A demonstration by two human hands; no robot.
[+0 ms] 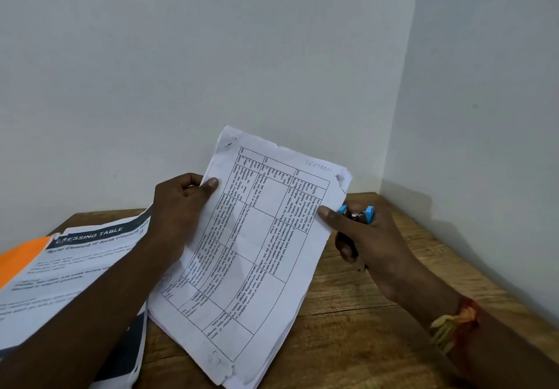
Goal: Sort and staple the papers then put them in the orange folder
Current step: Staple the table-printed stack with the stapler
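Creased, dog-eared papers [251,255] tilted over grainy wooden table [378,328]: left hand [178,204] pinches their left edge, right hand [372,240] grips blue-and-metal stapler [358,214] behind the right edge, thumb on the sheet; orange folder [18,263] lies far left.

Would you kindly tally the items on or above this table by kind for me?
Paper stacks: 2, the held stack and the titled stack
Blue stapler: 1
Orange folder: 1
Total: 4

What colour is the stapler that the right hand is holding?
The stapler is light blue with a silver metal middle, seen best in the head view.
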